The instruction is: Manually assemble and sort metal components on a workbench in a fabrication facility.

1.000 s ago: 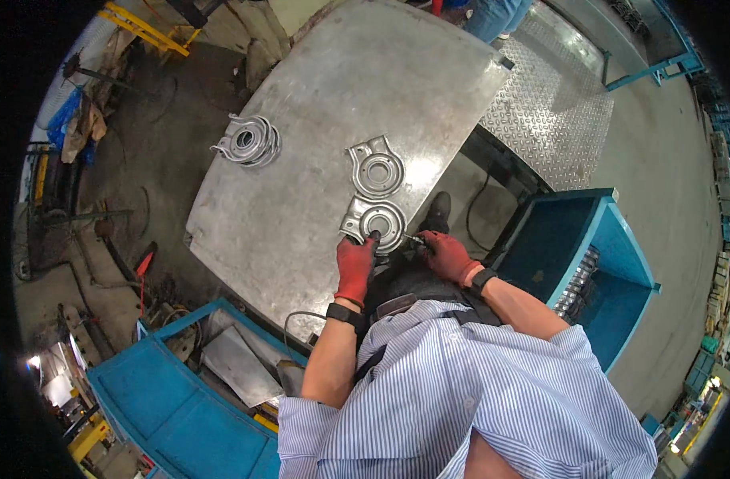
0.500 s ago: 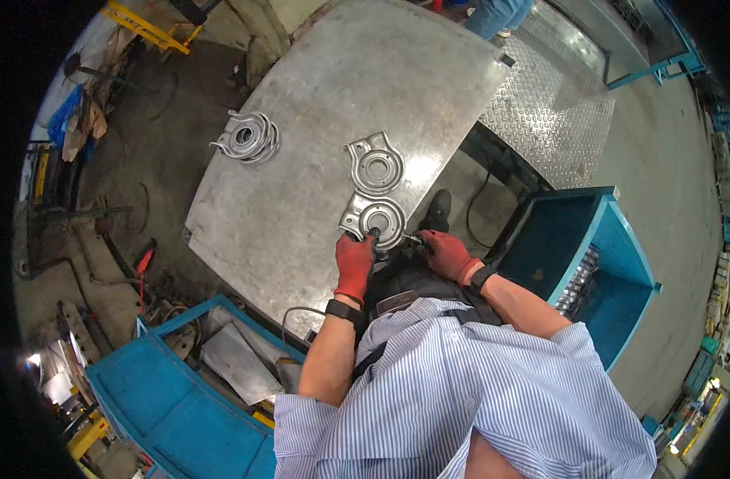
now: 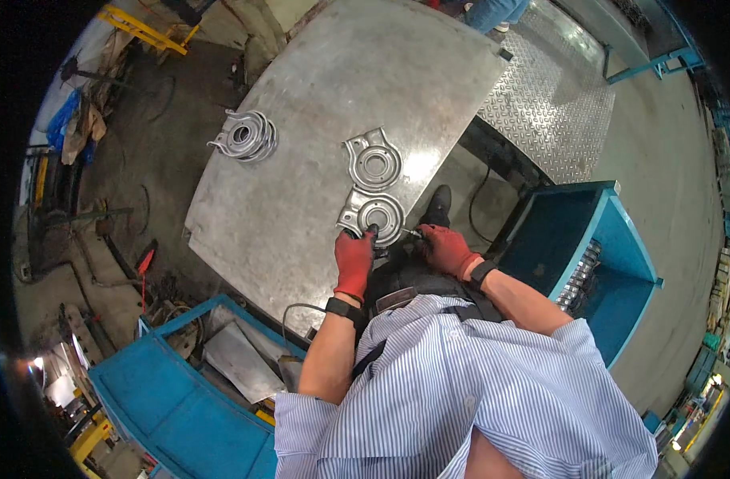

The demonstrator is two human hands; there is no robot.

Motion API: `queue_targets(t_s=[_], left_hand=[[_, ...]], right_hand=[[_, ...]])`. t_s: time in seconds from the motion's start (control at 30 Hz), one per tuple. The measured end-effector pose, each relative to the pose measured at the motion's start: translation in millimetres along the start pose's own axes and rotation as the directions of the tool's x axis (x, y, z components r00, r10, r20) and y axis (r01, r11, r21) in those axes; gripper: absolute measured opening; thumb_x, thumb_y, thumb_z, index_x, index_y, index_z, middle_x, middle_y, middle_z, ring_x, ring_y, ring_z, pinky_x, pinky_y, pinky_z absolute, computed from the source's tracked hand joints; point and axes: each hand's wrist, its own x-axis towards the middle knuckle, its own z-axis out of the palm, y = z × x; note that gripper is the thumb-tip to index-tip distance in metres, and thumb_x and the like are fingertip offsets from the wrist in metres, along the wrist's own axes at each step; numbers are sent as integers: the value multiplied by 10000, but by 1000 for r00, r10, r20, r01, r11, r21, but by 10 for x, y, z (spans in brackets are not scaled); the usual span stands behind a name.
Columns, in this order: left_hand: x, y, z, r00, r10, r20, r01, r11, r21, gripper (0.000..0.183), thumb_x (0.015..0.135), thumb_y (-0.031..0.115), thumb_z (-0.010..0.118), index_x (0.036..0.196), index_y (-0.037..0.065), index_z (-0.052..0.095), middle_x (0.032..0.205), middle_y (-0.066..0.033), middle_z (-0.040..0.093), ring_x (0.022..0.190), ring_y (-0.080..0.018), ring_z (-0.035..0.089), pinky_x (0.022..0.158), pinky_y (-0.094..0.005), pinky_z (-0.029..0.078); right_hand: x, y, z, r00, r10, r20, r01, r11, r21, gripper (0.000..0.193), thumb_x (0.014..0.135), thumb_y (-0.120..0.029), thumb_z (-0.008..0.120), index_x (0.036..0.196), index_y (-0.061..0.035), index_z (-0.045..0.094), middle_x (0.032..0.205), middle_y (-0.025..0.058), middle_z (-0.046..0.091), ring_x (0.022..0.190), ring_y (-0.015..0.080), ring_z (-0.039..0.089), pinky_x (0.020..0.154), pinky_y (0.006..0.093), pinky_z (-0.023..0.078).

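Hardly anything is shifting: the left hand point(image 3: 354, 262) is still pinching the nearer metal bracket point(image 3: 363, 212) at the desk's point(image 3: 285, 215) edge, the right hand point(image 3: 447, 249) is still gripping a slim tool point(image 3: 413, 232) by its rim; work is staying there.

The tool point(image 3: 413, 232) in the right hand point(image 3: 448, 251) is too small to tell. The left hand point(image 3: 354, 263) partly hides one bracket point(image 3: 365, 207). A co-worker point(image 3: 491, 13) is cut off above.

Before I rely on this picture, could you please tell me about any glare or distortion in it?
Head view: bright glare whitens the table just right of the metal plates; same view: the table's edges bow, and the picture's corners go black.
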Motion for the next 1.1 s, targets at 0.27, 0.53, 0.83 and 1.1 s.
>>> queue_targets(t_s=[0.27,0.53,0.83,1.1], left_hand=[[39,23,-20,1000,17,5,-17,1000,4,316,758,201,731,935,-45,641,883,-194,684,828,-336,659,718,-366,482],[45,83,-188,977,-144,159,190,925,-329,211,818,98,684,965,-47,644,832,-78,670,697,-150,636,620,-298,518],[691,-244,-1432,980,-197,-16,166,867,-470,113,816,116,690,887,38,651,754,-37,619,615,-149,594,530,-328,505],[1341,-170,-2415,962,91,-258,-125,985,-118,165,849,171,642,933,30,654,778,-40,620,651,-140,561,589,-302,448]], right_hand=[[64,70,20,999,-26,-22,27,997,76,431,768,-153,621,1178,-47,541,1004,206,619,969,383,585,838,427,475],[81,27,-62,996,-13,-93,32,977,208,391,779,-82,597,1166,-42,560,1066,203,615,1005,381,581,878,418,467],[-289,191,-304,950,254,-180,-182,922,342,407,767,-46,615,1171,-55,566,1093,195,619,1042,365,581,893,401,463],[-559,351,-341,924,287,-253,-210,933,292,367,780,-34,632,1141,-26,571,1011,206,640,971,359,613,834,382,476]])
